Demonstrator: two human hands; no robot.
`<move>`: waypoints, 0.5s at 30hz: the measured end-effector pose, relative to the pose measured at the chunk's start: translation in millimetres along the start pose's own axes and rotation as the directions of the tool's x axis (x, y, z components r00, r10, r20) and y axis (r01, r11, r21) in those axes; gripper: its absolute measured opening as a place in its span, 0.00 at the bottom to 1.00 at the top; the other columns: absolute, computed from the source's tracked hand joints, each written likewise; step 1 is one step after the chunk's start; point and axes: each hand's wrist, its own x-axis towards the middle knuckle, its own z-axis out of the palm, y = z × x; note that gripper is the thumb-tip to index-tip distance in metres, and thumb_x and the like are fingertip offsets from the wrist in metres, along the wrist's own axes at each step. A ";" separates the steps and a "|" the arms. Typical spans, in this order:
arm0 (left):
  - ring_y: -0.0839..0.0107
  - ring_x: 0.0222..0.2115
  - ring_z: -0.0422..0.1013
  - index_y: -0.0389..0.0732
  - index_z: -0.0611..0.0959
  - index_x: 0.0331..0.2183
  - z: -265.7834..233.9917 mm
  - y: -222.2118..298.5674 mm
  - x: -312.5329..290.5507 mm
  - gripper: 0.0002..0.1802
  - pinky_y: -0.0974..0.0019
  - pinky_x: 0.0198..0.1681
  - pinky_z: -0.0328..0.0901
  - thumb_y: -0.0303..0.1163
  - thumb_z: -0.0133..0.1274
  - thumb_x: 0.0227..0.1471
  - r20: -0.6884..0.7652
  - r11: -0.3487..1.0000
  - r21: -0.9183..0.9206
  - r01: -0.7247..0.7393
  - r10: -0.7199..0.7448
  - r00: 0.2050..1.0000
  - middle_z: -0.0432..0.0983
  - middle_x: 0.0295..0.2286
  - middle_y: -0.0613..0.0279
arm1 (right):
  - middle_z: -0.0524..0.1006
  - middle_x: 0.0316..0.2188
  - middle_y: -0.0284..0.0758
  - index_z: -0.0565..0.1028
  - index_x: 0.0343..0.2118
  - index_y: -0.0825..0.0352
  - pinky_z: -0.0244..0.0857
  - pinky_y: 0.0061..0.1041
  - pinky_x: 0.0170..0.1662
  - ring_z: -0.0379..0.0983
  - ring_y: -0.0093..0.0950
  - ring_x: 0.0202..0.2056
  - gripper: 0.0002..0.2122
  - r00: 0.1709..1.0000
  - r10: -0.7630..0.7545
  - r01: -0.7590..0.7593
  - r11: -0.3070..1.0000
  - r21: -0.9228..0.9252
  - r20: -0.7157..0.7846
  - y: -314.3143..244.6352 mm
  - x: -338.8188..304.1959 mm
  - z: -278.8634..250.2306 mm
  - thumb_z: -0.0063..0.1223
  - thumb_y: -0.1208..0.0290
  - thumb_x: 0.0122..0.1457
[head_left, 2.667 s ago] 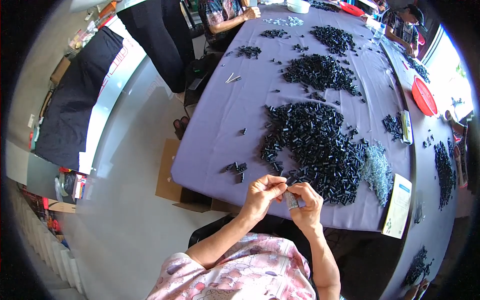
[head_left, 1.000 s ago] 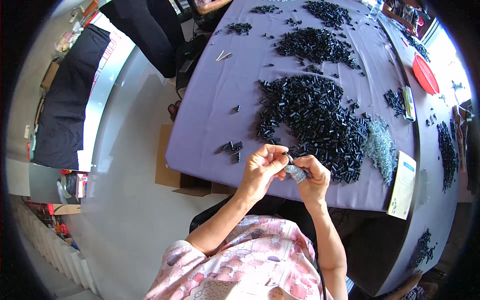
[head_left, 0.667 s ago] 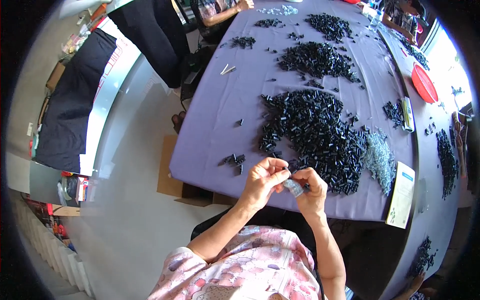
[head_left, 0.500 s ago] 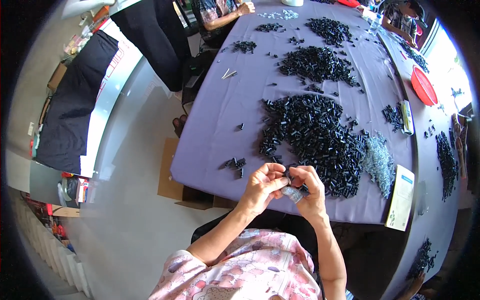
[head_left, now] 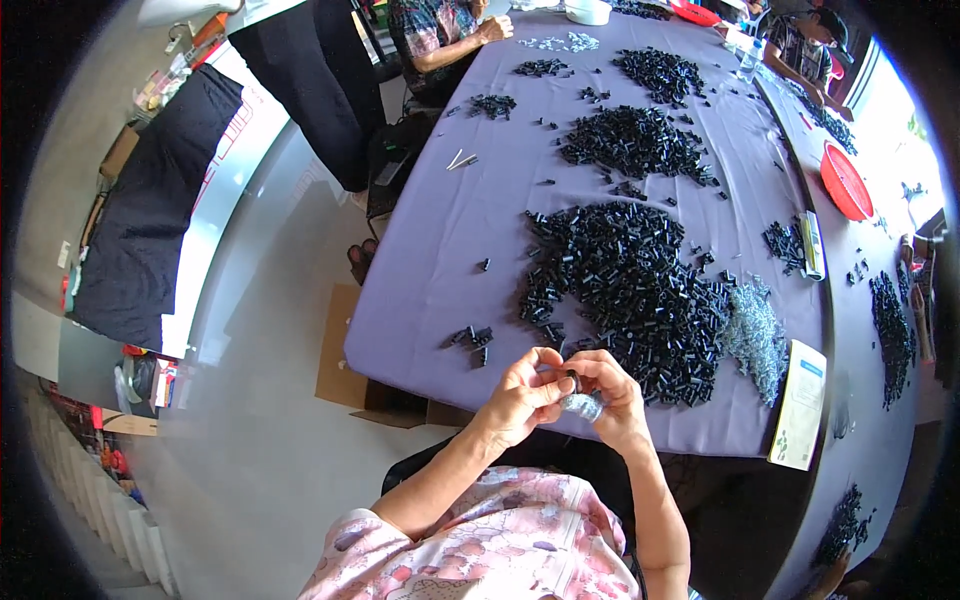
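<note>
Both hands meet at desk's near edge: left hand (head_left: 522, 400) and right hand (head_left: 612, 392), fingers pinched together on a small black part (head_left: 572, 381); right also clasps a silvery bundle (head_left: 584, 405). White-green booklet (head_left: 800, 405) right. Red dish (head_left: 846, 181) far right, contents unclear.

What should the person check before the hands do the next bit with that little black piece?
1. Black piece pinched between both hands: ok, left hand and right hand meet on it.
2. Small silvery bunch held in the right hand: ok.
3. Pieces properly fitted together: cannot tell, fingers hide it.
4. More parts within reach: ok, big pile of black pieces lies just ahead on the purple table.
5. Heap of silvery bits nearby: ok, at the pile's right.
</note>
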 end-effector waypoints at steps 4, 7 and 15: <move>0.82 0.19 0.63 0.45 0.68 0.38 4.3 1.4 0.0 0.15 0.78 0.18 0.55 0.22 0.54 0.51 -0.046 1.000 0.021 -0.006 0.007 0.999 0.73 0.27 0.65 | 0.71 0.38 0.33 0.73 0.42 0.66 0.63 0.19 0.35 0.67 0.21 0.31 0.18 0.999 0.043 -0.043 0.999 0.028 -0.002 -7.0 -0.8 1.1 0.62 0.79 0.45; 0.82 0.19 0.63 0.45 0.68 0.38 6.8 -0.7 0.7 0.15 0.78 0.18 0.54 0.22 0.54 0.51 -0.095 0.999 0.040 -0.020 0.024 0.995 0.73 0.27 0.65 | 0.71 0.39 0.32 0.73 0.43 0.66 0.63 0.19 0.35 0.67 0.20 0.32 0.19 0.999 0.051 -0.050 0.997 0.065 -0.008 -11.3 0.7 2.9 0.64 0.77 0.45; 0.81 0.21 0.66 0.46 0.69 0.37 1.9 -2.5 -2.4 0.15 0.78 0.19 0.57 0.23 0.56 0.50 -0.089 0.999 0.032 0.030 -0.027 0.996 0.73 0.27 0.66 | 0.72 0.37 0.32 0.75 0.40 0.66 0.63 0.18 0.34 0.68 0.20 0.31 0.18 0.999 0.034 -0.034 0.998 0.061 -0.010 -0.1 -2.3 5.4 0.65 0.77 0.43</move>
